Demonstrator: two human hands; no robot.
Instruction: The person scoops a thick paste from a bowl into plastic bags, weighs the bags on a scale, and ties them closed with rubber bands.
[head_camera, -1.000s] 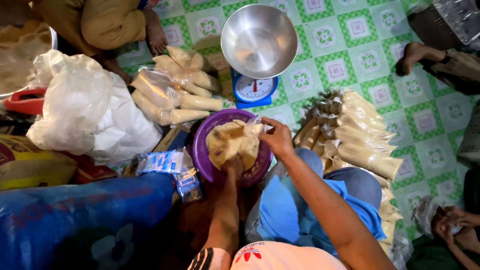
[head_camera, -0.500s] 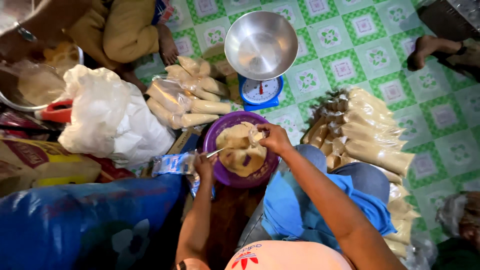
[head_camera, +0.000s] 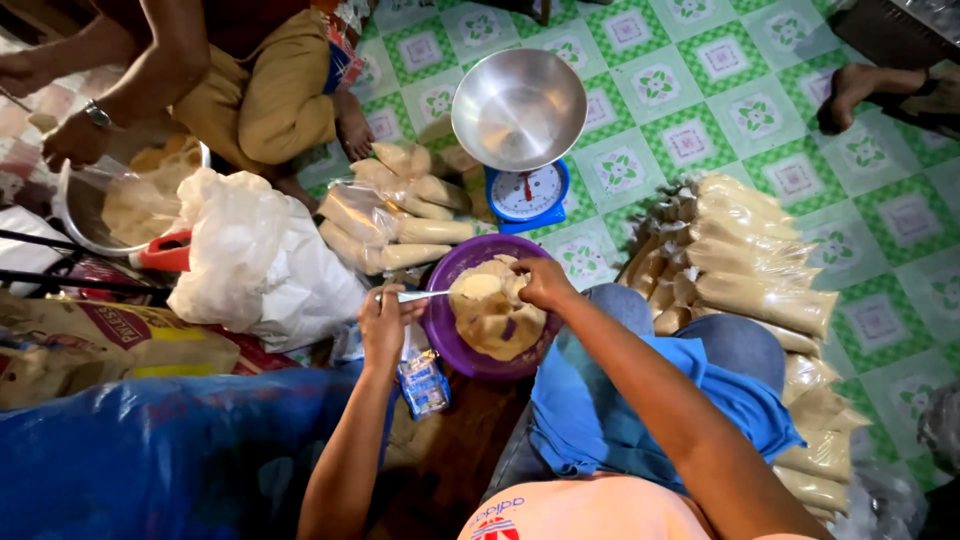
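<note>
Tiled floor (head_camera: 700, 140) — spoon (head_camera: 425, 296) now lifted from bowl (head_camera: 450, 340)

I am seeing a blue scale (head_camera: 527, 195) carrying a steel pan (head_camera: 517, 109) at upper centre, filled bags (head_camera: 760, 270) lying stacked at right, a white sack (head_camera: 250, 262) sitting left, and another person (head_camera: 215, 75) crouching upper left.

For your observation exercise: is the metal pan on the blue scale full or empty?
Empty: the metal pan on the blue scale shows only bare shiny metal inside.
</note>
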